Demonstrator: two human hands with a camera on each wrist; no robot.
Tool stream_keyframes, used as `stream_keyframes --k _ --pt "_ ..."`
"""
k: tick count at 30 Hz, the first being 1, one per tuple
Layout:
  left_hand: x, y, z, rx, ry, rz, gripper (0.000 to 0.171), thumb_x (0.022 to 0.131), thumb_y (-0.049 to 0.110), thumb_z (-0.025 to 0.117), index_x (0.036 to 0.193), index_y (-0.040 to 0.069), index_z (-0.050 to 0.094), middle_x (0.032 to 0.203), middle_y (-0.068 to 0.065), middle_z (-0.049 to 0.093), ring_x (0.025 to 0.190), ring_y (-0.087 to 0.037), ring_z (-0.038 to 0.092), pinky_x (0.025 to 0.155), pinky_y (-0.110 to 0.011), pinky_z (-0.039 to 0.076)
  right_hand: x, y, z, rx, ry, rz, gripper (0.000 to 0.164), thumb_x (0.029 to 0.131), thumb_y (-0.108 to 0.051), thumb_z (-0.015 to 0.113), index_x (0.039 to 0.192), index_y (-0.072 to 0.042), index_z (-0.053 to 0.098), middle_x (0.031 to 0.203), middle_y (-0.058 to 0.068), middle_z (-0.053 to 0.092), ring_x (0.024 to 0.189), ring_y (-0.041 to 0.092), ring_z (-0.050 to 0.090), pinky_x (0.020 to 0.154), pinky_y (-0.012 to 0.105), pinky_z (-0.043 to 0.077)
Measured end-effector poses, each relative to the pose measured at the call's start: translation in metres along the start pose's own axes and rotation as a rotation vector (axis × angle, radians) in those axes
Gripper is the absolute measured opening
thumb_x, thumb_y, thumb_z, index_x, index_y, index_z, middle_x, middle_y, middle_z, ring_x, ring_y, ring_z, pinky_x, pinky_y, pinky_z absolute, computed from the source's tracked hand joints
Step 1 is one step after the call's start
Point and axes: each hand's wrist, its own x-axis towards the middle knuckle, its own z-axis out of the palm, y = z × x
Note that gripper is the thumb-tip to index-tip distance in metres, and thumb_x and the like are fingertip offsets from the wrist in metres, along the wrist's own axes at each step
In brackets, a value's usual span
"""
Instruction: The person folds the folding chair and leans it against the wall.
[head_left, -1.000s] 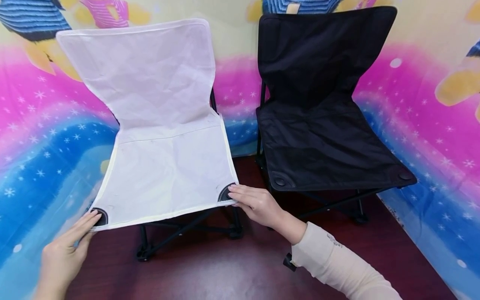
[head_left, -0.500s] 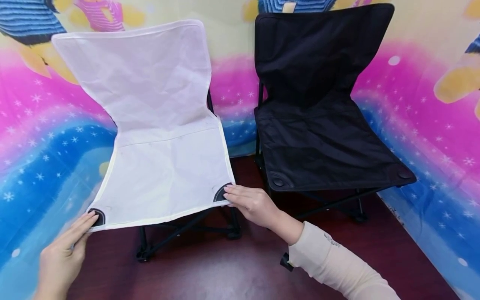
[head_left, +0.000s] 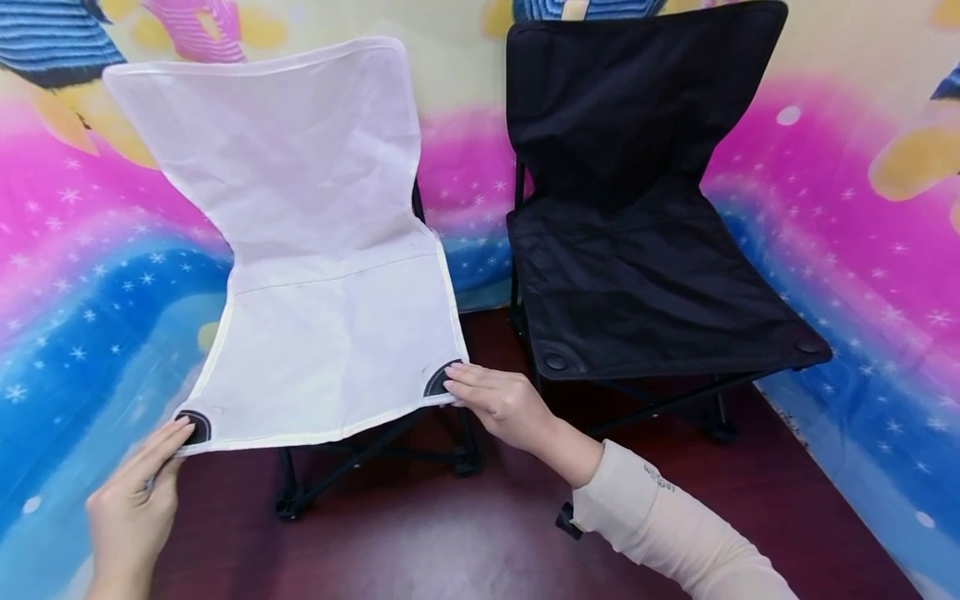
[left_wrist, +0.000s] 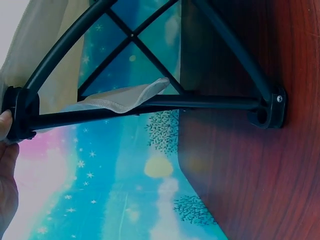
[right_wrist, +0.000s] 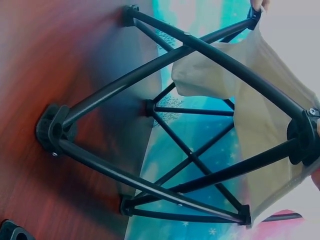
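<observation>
A white folding chair (head_left: 337, 333) stands at the left in the head view, its fabric spread over a black frame. My left hand (head_left: 138, 500) grips its front left corner, fingertips on the black corner patch (head_left: 197, 427). At the front right corner, my right hand (head_left: 506, 408) holds the seat with fingers over the other patch (head_left: 438, 379) and thumb hidden. Black tubes meet at a plastic joint (left_wrist: 20, 112) beside my left fingers (left_wrist: 7, 170) in the left wrist view. The right wrist view shows the crossed legs (right_wrist: 185, 42) under the seat; only slivers of hand appear.
A black folding chair (head_left: 645, 275) stands close to the right of the white one. Behind both hangs a colourful printed cloth (head_left: 480, 150). The floor (head_left: 420, 533) is dark reddish wood. A small black foot (head_left: 567, 521) shows beside the right sleeve.
Both hands stay on the front corners of the white folding chair. The chairs shift slightly left in the head view, and the white seat's front edge sits a little higher.
</observation>
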Motion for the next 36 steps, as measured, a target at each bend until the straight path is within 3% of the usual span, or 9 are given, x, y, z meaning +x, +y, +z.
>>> stream_keyframes --k 5,11,19,36 --pt "0.001 0.003 -0.002 0.015 -0.019 -0.024 0.030 0.071 -0.011 0.061 0.096 0.003 0.067 0.104 -0.003 0.061 0.103 0.006 0.046 0.088 -0.010 0.031 0.003 -0.002 0.001 -0.008 0.009 -0.009 0.016 0.080 -0.010 0.060 0.089 0.001 0.068 0.094 0.013 0.063 0.089 0.019 0.060 0.078 0.025 0.045" --pt "0.008 0.009 -0.007 0.052 -0.057 -0.028 0.031 0.071 -0.011 0.061 0.098 0.004 0.066 0.104 -0.008 0.060 0.105 0.008 0.043 0.089 -0.010 0.030 0.007 -0.003 -0.001 -0.035 0.003 -0.005 0.017 0.082 -0.010 0.058 0.090 0.001 0.068 0.095 0.013 0.063 0.089 0.019 0.060 0.078 0.025 0.045" --pt "0.012 0.014 -0.007 0.065 -0.049 -0.022 0.033 0.070 -0.013 0.062 0.097 0.005 0.067 0.102 -0.011 0.061 0.103 0.013 0.042 0.083 -0.003 0.028 0.010 -0.006 -0.002 -0.051 0.003 0.010 0.018 0.082 -0.012 0.058 0.090 0.001 0.068 0.094 0.013 0.063 0.088 0.018 0.060 0.078 0.024 0.045" --pt "0.010 0.023 -0.004 0.064 0.001 -0.062 0.030 0.071 -0.011 0.062 0.095 0.005 0.068 0.100 -0.011 0.061 0.100 0.014 0.043 0.084 -0.005 0.030 0.017 -0.008 -0.004 -0.068 0.020 -0.007 0.019 0.083 -0.012 0.057 0.088 0.002 0.068 0.093 0.013 0.064 0.087 0.019 0.060 0.077 0.026 0.045"
